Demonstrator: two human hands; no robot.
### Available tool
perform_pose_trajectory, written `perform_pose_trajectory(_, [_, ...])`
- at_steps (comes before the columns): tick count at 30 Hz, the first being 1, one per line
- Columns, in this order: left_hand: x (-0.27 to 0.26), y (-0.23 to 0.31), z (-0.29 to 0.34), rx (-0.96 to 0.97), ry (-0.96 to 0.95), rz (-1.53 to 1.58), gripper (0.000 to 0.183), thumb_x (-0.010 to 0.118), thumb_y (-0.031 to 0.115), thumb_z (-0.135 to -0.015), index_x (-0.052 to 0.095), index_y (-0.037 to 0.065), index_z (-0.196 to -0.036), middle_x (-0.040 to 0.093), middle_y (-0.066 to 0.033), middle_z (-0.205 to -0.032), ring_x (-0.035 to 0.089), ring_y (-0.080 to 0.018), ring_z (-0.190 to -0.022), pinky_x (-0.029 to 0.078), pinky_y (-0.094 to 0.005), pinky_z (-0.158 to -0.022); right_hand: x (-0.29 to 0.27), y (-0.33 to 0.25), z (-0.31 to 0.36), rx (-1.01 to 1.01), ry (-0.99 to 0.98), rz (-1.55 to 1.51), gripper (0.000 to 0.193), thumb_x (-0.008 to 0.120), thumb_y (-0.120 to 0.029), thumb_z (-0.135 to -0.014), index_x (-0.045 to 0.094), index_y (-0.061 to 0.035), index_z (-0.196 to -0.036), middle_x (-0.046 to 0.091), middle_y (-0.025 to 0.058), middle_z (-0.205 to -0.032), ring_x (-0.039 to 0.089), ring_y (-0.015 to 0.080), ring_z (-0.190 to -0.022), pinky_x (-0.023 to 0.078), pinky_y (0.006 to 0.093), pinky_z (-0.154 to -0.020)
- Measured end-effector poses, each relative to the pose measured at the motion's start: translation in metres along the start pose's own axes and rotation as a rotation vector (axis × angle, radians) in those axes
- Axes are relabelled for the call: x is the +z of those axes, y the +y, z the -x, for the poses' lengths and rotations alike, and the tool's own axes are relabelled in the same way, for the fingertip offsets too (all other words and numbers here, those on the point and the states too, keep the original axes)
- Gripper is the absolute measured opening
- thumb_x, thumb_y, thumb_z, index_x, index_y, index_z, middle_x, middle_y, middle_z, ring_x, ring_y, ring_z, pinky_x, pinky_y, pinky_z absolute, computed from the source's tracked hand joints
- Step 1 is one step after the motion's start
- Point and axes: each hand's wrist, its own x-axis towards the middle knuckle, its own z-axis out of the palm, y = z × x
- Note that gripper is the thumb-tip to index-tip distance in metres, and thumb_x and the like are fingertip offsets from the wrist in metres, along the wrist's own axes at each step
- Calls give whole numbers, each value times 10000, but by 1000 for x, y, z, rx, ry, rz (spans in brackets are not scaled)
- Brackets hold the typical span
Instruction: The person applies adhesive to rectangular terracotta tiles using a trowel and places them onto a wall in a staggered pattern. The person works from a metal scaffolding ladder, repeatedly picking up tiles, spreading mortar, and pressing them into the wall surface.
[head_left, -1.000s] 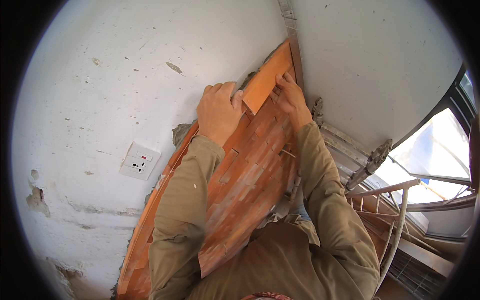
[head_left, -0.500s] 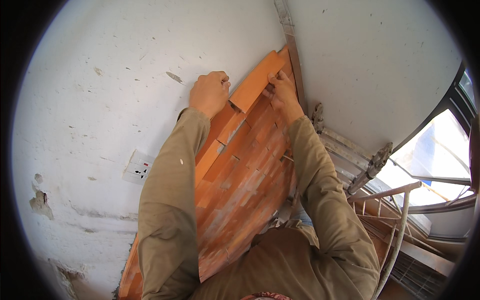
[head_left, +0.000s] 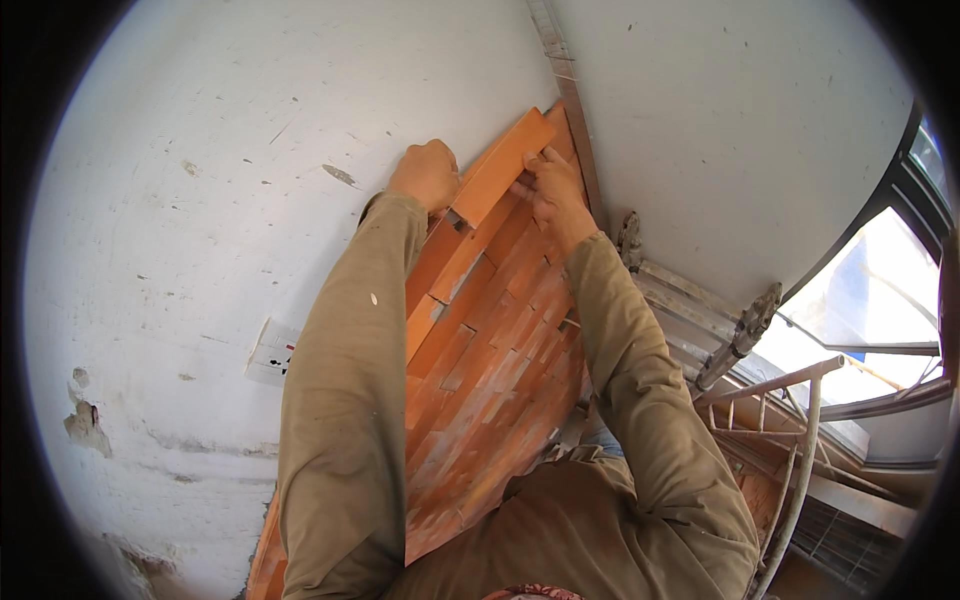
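My right hand grips a long orange brick tile, its thumb on the outer face and its fingers curled under the lower edge. The tile slants along the top of a wall facing of similar orange tiles, close to the corner. My left hand is closed in a fist at the tile's lower left end, against the white wall. Its fingertips are hidden, so whatever they hold, if anything, cannot be made out. A dark gap shows under the tile's lower left end, next to my left hand.
The white wall carries a socket plate beside my left forearm. A brown strip runs down the corner. To the right stand a ladder-like metal frame and a pale tubular frame, before a bright window.
The tile and my right hand have shifted slightly left and down in view. My left fist has turned, its fingers lower and nearer the tile's end. The view has moved a little too.
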Motion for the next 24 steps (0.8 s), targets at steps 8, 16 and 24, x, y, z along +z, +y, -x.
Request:
perform_pose_trajectory(8, [-5, 8, -4, -7, -50, -90, 174, 722, 124, -860, 717, -49, -878, 705, -144, -729, 663, -188, -502, 507, -319, -482, 9, -6, 4, -48, 11, 10, 406, 546, -116, -1021, 481, -27, -1412, 619, 97, -1185, 656, 217, -1000, 579, 364, -833])
perform_pose_trajectory(16, [9, -7, -11, 98, 138, -154, 196, 805, 137, -789, 728, -42, -811, 727, -183, -779, 714, -276, -706, 562, -363, -683, 15, 3, -1, -146, 52, 82, 371, 536, -57, -999, 479, 119, -1321, 597, 184, -1176, 667, 263, -1000, 628, 377, -791])
perform_pose_trajectory(24, [12, -4, -10, 52, 185, -240, 220, 824, 165, -780, 733, -24, -845, 731, -217, -847, 731, -311, -830, 579, -402, -773, 22, 3, 5, -161, 143, 250, 312, 587, -36, -960, 557, 131, -1223, 601, 132, -1084, 629, 188, -889, 628, 309, -785])
